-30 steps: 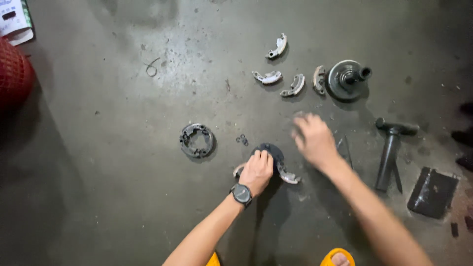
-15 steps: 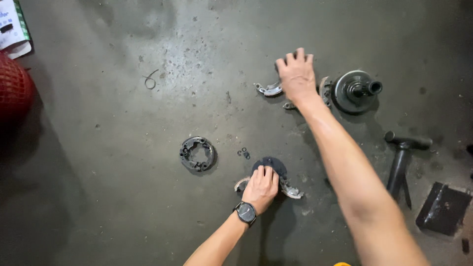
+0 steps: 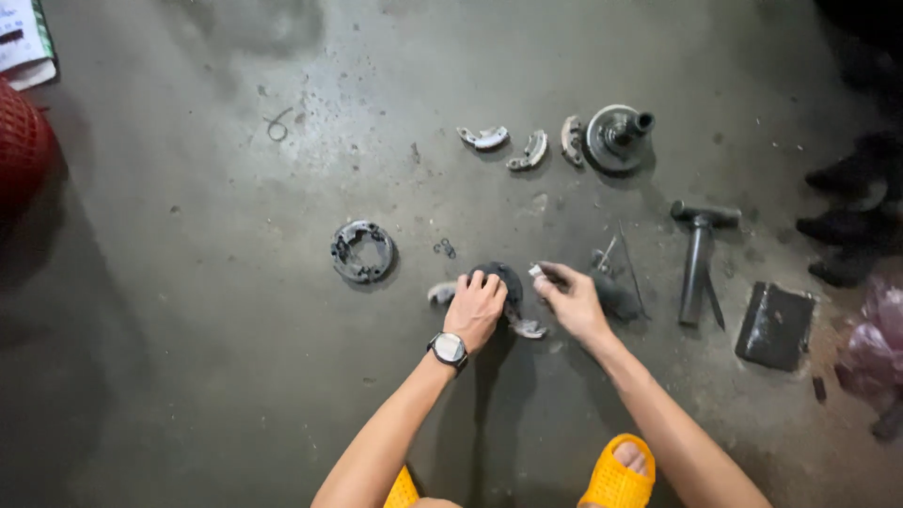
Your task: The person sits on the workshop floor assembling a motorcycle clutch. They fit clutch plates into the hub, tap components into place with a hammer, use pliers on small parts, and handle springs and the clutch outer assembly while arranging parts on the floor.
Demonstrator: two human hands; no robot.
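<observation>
My left hand [image 3: 478, 306], with a wristwatch on it, grips a dark round clutch part [image 3: 500, 274] lying on the concrete floor. Two pale curved shoe ends [image 3: 529, 328] stick out from under that part. Just to its right, my right hand [image 3: 574, 301] pinches a small pale curved metal piece [image 3: 538, 271] at its fingertips, close to the round part. Farther up lie three loose curved brake shoes [image 3: 531, 150] in a row, beside a round pulley with a hub [image 3: 618, 136].
A ring-shaped plate [image 3: 362, 251] and small rings [image 3: 444, 248] lie to the left. A T-handle tool [image 3: 698, 254] and a dark flat block [image 3: 774, 325] are to the right. A red basket [image 3: 19, 150] sits far left, and my orange sandals [image 3: 616, 470] are below.
My right hand reached up to the row of curved shoes, then came back beside the round part with a small piece in its fingers. The left hand stayed on the round part.
</observation>
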